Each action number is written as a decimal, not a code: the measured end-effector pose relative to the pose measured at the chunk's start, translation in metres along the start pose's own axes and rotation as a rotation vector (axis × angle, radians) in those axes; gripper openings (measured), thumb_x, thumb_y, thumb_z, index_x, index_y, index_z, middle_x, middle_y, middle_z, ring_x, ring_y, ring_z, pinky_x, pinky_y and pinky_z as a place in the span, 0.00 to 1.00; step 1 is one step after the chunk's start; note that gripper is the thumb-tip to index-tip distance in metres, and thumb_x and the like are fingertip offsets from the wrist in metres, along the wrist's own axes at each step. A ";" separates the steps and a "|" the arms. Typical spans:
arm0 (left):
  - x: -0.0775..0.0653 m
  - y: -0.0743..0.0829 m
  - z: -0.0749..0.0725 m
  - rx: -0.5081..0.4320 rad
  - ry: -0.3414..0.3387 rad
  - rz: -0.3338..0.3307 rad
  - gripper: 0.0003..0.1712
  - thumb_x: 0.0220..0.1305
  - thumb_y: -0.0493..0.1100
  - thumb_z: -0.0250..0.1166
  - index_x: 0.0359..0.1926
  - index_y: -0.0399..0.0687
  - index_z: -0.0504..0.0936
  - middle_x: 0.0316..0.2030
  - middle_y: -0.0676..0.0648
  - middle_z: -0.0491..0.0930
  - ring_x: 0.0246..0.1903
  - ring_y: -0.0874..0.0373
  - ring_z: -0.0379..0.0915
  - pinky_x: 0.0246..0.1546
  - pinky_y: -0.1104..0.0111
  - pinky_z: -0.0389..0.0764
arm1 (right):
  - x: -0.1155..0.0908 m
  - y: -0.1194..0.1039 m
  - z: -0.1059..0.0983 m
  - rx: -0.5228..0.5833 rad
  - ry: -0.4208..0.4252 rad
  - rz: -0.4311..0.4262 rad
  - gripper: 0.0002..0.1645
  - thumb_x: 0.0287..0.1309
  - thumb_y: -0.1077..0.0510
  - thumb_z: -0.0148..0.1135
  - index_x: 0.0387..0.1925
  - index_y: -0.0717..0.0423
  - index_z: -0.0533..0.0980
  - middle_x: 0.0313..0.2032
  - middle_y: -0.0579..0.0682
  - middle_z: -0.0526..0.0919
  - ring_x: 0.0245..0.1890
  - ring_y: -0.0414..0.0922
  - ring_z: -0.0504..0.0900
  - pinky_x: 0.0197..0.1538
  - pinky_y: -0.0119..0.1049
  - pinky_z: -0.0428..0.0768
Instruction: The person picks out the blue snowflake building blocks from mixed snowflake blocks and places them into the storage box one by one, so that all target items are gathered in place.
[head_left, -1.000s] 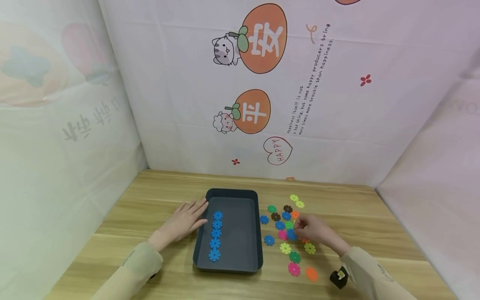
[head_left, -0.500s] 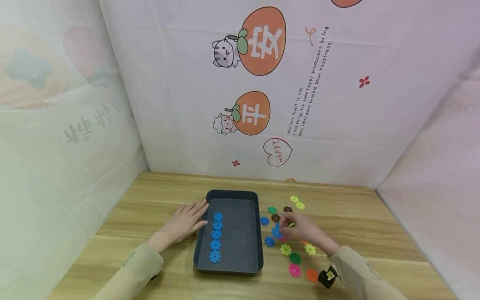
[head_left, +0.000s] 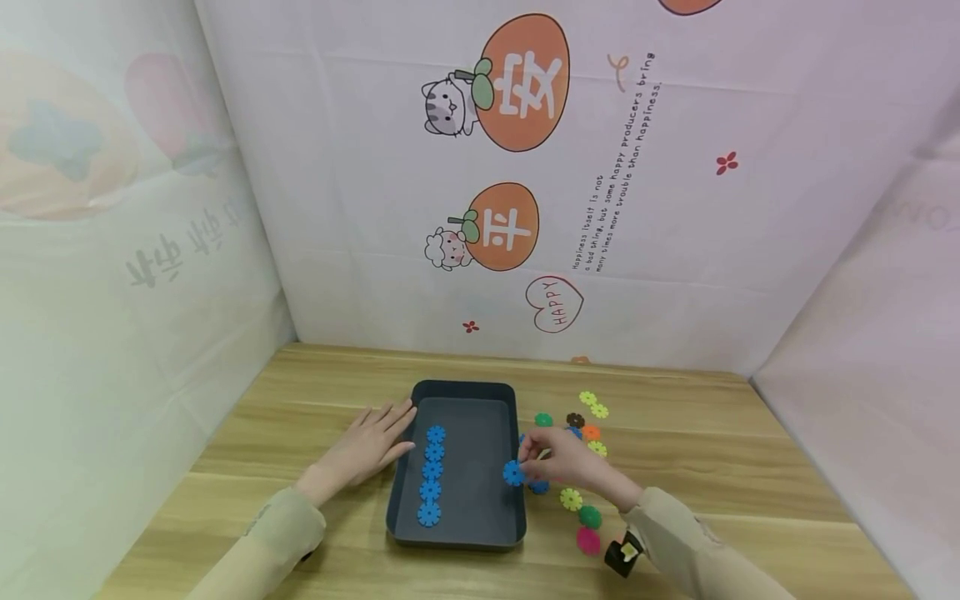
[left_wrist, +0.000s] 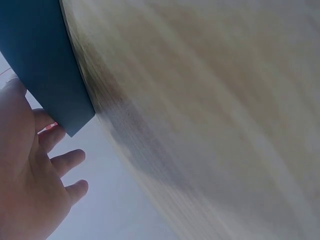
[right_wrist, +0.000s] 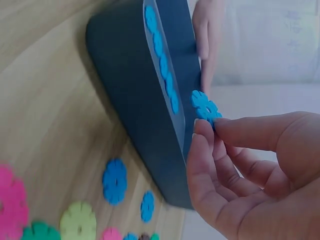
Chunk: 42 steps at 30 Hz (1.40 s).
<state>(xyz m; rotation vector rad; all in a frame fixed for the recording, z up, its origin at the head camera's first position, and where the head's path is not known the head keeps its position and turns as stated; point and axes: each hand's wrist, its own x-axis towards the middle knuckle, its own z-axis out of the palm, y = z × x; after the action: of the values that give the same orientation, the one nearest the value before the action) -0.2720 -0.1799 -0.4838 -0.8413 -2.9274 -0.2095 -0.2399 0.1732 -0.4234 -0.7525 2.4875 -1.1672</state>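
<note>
My right hand [head_left: 566,460] pinches a blue snowflake disc [right_wrist: 204,106] between thumb and fingertips, over the right rim of a dark grey tray [head_left: 480,500]. Inside the tray, several blue discs [head_left: 432,469] lie in a line along the left side. My left hand [head_left: 366,442] rests with fingers stretched out on the tray's left rim. The left wrist view shows that hand [left_wrist: 42,160] at the tray's outer wall [left_wrist: 47,60].
Right of the tray, loose discs are scattered on the wooden table [head_left: 697,467]: pink [head_left: 588,540], green [head_left: 590,517], yellow [head_left: 571,499], brown, orange and blue. A patterned cloth wall [head_left: 375,208] stands behind, with more cloth at both sides.
My right hand picked a blue disc out of the scattered pile and carried it left to the tray's right rim. The left hand stayed in place.
</note>
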 end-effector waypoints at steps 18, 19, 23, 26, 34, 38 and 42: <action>-0.003 0.000 0.001 0.008 0.004 -0.001 0.37 0.76 0.60 0.48 0.76 0.46 0.59 0.76 0.43 0.57 0.73 0.38 0.58 0.71 0.38 0.59 | 0.033 -0.020 0.057 -0.047 -0.137 -0.045 0.04 0.58 0.70 0.65 0.30 0.62 0.78 0.28 0.57 0.86 0.25 0.45 0.86 0.28 0.26 0.82; -0.003 -0.001 0.002 0.006 0.006 0.000 0.36 0.76 0.60 0.48 0.76 0.46 0.59 0.76 0.42 0.58 0.73 0.37 0.58 0.71 0.38 0.59 | 0.033 -0.020 0.058 -0.052 -0.138 -0.049 0.04 0.58 0.70 0.66 0.30 0.62 0.78 0.28 0.57 0.86 0.24 0.44 0.86 0.27 0.25 0.81; -0.003 -0.001 0.002 0.003 -0.007 -0.008 0.37 0.76 0.61 0.47 0.77 0.47 0.57 0.77 0.44 0.56 0.74 0.39 0.57 0.72 0.39 0.58 | 0.035 -0.020 0.061 -0.075 -0.141 -0.052 0.05 0.57 0.71 0.66 0.29 0.62 0.78 0.27 0.57 0.86 0.24 0.46 0.85 0.26 0.24 0.80; -0.002 -0.001 0.002 -0.001 -0.001 -0.007 0.37 0.76 0.60 0.47 0.77 0.47 0.57 0.77 0.44 0.56 0.74 0.38 0.56 0.72 0.39 0.58 | 0.036 -0.020 0.062 -0.087 -0.146 -0.034 0.06 0.57 0.71 0.66 0.28 0.62 0.78 0.26 0.57 0.86 0.23 0.47 0.85 0.25 0.24 0.79; -0.002 0.001 -0.001 -0.005 0.002 0.001 0.36 0.77 0.59 0.47 0.76 0.45 0.58 0.77 0.43 0.57 0.74 0.38 0.56 0.72 0.39 0.58 | 0.038 -0.019 0.065 -0.129 -0.163 0.000 0.06 0.58 0.70 0.65 0.27 0.61 0.78 0.24 0.55 0.85 0.20 0.38 0.81 0.24 0.24 0.78; -0.001 0.002 -0.002 -0.008 0.008 0.005 0.36 0.76 0.59 0.48 0.76 0.45 0.58 0.76 0.43 0.57 0.74 0.38 0.57 0.71 0.39 0.58 | 0.038 -0.019 0.066 -0.156 -0.166 -0.011 0.06 0.57 0.70 0.66 0.27 0.60 0.78 0.23 0.54 0.85 0.20 0.38 0.80 0.24 0.24 0.78; -0.001 0.001 -0.002 -0.009 0.015 0.008 0.36 0.76 0.59 0.49 0.76 0.45 0.59 0.76 0.42 0.58 0.73 0.37 0.57 0.71 0.38 0.59 | 0.039 -0.018 0.066 -0.180 -0.159 -0.025 0.06 0.56 0.69 0.67 0.27 0.59 0.78 0.23 0.52 0.85 0.19 0.34 0.79 0.25 0.24 0.77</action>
<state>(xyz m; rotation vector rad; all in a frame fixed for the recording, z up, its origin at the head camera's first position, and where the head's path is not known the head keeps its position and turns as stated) -0.2701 -0.1796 -0.4814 -0.8484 -2.9109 -0.2270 -0.2351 0.1006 -0.4521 -0.8888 2.4777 -0.8627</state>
